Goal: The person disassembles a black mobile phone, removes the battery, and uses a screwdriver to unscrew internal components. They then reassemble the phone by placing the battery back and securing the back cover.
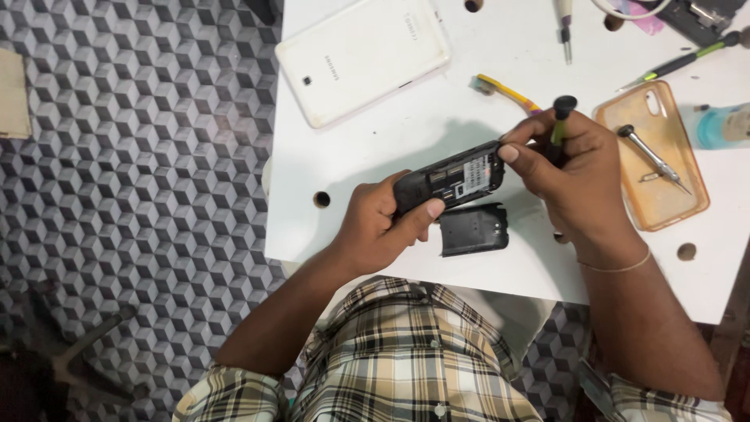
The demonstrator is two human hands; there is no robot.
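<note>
A small black phone with its back open is held above a white table. My left hand grips its left end, thumb across the lower edge. My right hand holds the phone's right end and also a green-and-black screwdriver, which stands up between the fingers. The phone's black back cover lies on the table just below the phone.
A white tablet lies face down at the back left. An orange-clear phone case with a metal tool on it sits to the right. A yellow brush, more screwdrivers and a blue bottle lie behind. The table has round holes.
</note>
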